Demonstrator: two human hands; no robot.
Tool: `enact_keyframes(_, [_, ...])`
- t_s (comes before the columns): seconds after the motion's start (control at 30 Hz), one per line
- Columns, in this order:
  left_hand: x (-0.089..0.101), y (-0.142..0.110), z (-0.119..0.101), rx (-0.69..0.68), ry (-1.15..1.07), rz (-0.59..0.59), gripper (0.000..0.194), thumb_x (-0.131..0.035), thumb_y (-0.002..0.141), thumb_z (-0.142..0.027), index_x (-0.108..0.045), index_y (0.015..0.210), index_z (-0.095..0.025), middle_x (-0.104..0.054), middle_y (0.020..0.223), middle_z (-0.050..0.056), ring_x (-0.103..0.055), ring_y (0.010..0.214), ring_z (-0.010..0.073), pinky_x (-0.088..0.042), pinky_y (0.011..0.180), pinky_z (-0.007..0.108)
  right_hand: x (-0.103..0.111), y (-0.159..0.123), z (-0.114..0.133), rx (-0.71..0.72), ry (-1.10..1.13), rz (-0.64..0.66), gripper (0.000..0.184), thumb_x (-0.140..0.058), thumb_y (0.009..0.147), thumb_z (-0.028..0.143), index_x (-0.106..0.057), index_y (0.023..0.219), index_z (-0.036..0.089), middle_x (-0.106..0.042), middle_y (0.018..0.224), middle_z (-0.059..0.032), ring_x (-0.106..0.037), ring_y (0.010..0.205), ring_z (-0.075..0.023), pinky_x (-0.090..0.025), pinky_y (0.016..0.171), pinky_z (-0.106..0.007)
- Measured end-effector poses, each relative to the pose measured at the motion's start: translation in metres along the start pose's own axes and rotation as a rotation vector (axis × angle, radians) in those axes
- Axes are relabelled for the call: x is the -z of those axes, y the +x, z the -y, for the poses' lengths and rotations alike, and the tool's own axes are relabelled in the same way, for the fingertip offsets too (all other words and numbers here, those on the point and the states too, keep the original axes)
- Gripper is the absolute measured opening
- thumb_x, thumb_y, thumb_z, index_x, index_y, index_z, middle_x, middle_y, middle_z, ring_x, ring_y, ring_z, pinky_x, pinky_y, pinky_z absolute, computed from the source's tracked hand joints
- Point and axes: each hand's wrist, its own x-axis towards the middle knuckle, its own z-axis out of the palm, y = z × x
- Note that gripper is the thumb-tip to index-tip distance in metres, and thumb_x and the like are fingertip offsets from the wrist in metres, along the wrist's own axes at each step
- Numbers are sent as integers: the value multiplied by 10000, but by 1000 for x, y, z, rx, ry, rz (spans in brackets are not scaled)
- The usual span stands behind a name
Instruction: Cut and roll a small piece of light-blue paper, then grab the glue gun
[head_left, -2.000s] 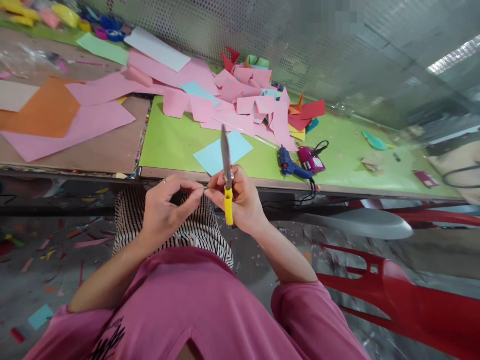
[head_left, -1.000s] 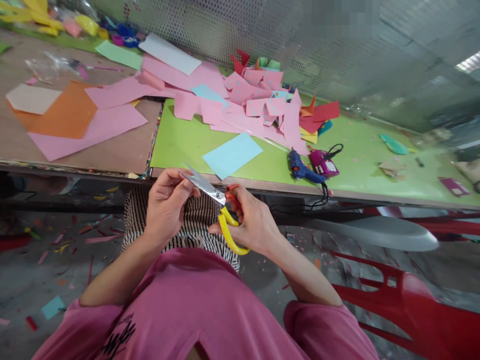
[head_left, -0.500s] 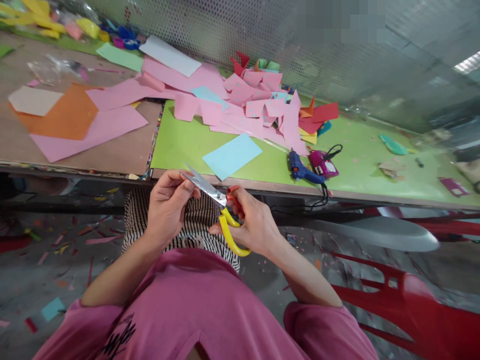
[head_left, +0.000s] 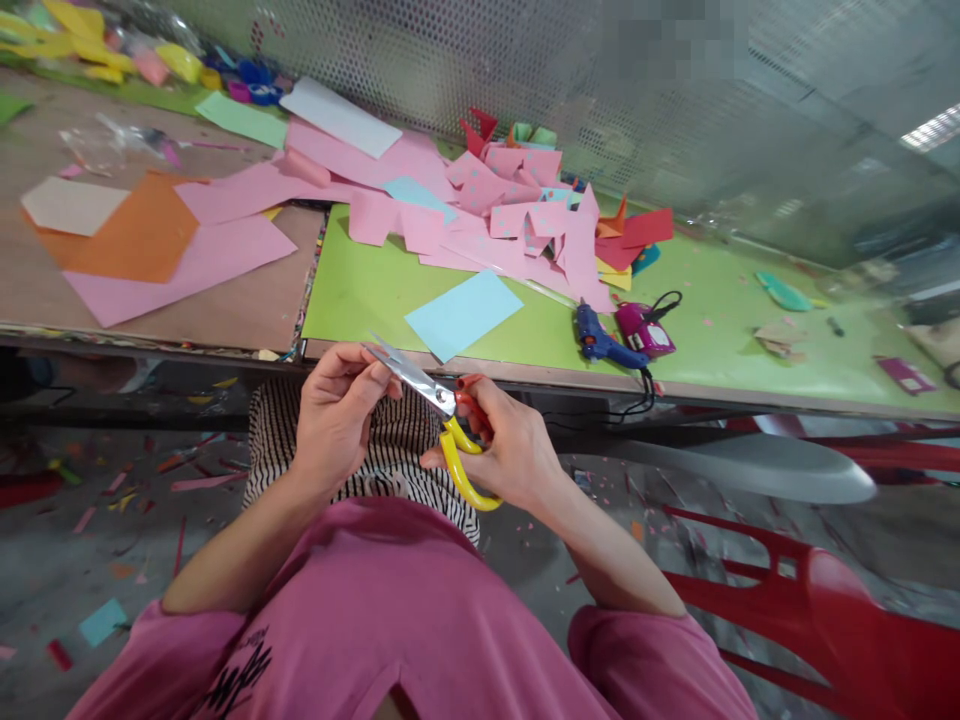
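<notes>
Scissors (head_left: 415, 377) with one yellow and one red handle are in my right hand (head_left: 512, 445), its fingers wrapped round the handles. Their metal blades point up and left, toward the table edge, and look nearly closed. My left hand (head_left: 341, 415) is at the blades, its thumb and fingers pinched together beside the tips. Whatever small thing it pinches is hidden by the fingers and blades. Just beyond my hands, a light blue paper rectangle (head_left: 463, 315) lies flat on the green tabletop (head_left: 349, 300).
Pink paper pieces (head_left: 390, 218) are heaped at the back. A blue glue gun (head_left: 604, 340) rests by a purple box-like device (head_left: 645, 330) near the front edge. Orange paper (head_left: 146, 235) lies leftward. A red chair (head_left: 840, 610) stands at lower right; scraps litter the floor.
Very little differs. The camera view has shifted slightly; both hands and the scissors keep nearly the same position.
</notes>
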Motion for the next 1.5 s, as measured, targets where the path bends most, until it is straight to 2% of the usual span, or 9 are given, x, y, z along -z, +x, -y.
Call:
enact_keyframes(0.17, [-1, 0, -2, 34, -1, -10, 242, -898, 719, -362, -701, 752, -226, -691, 672, -57, -627, 560, 51, -549, 578, 136, -1, 1, -1, -8, 28, -11, 610, -655, 772, 787, -550, 935, 208, -551, 678, 26, -442, 554, -114, -363, 535, -270])
enact_keyframes(0.3, [-3, 0, -7, 179, -58, -8, 252, -910, 706, -358, -709, 756, -216, -712, 685, -47, -670, 602, 57, -554, 576, 122, 2, 3, 0, -74, 131, 21, 593, -673, 754, 784, -465, 789, 229, -491, 643, 50, -384, 554, -96, -317, 532, -259])
enact_keyframes(0.6, [-1, 7, -13, 401, -134, -24, 285, -896, 697, -339, -652, 746, -201, -707, 713, -44, -688, 662, 64, -548, 581, 121, 17, -2, -3, -201, 380, 307, 579, -608, 773, 790, -499, 853, 227, -423, 634, 72, -339, 567, -100, -257, 528, -255])
enact_keyframes(0.8, [6, 12, -10, 275, 31, 15, 263, -878, 698, -371, -678, 724, -203, -703, 679, -22, -663, 614, 74, -524, 565, 147, 32, 15, -19, -300, 57, 46, 629, -710, 699, 757, -591, 984, 210, -602, 731, 5, -508, 608, -153, -370, 571, -289])
enact_keyframes(0.9, [10, 40, -13, 142, 299, 114, 177, -835, 748, -331, -712, 748, -204, -704, 681, -4, -647, 621, 94, -513, 596, 187, 44, 34, -41, -347, -151, -32, 665, -673, 744, 751, -633, 1101, 192, -684, 813, -58, -614, 684, -223, -438, 629, -337])
enact_keyframes(1.0, [6, 94, -16, 30, 726, 277, 79, -772, 790, -235, -722, 745, -192, -707, 696, 16, -640, 669, 132, -492, 664, 248, 55, 56, -71, -388, -381, -82, 673, -648, 784, 724, -654, 1168, 172, -740, 1024, -154, -686, 886, -330, -492, 733, -411])
enact_keyframes(1.1, [-8, 148, -9, 145, 1166, 450, 69, -716, 778, -199, -725, 710, -203, -704, 672, 12, -587, 608, 144, -429, 619, 285, 64, 75, -103, -425, -470, -98, 695, -646, 807, 681, -642, 1246, 143, -735, 1125, -200, -683, 1004, -378, -512, 801, -458])
enact_keyframes(1.23, [-24, 189, 6, 286, 1263, 585, 108, -741, 677, -170, -703, 583, -210, -669, 563, 29, -581, 556, 176, -389, 572, 290, 73, 91, -129, -502, -480, -67, 691, -674, 802, 622, -640, 1270, 115, -738, 1087, -201, -682, 1006, -375, -518, 815, -480])
enact_keyframes(1.5, [-34, 212, 26, 357, 1201, 852, 69, -768, 664, -279, -754, 615, -234, -685, 592, 58, -578, 543, 185, -411, 573, 293, 77, 115, -150, -545, -444, -86, 544, -697, 818, 465, -655, 1242, 127, -742, 1048, -191, -690, 987, -362, -530, 823, -500])
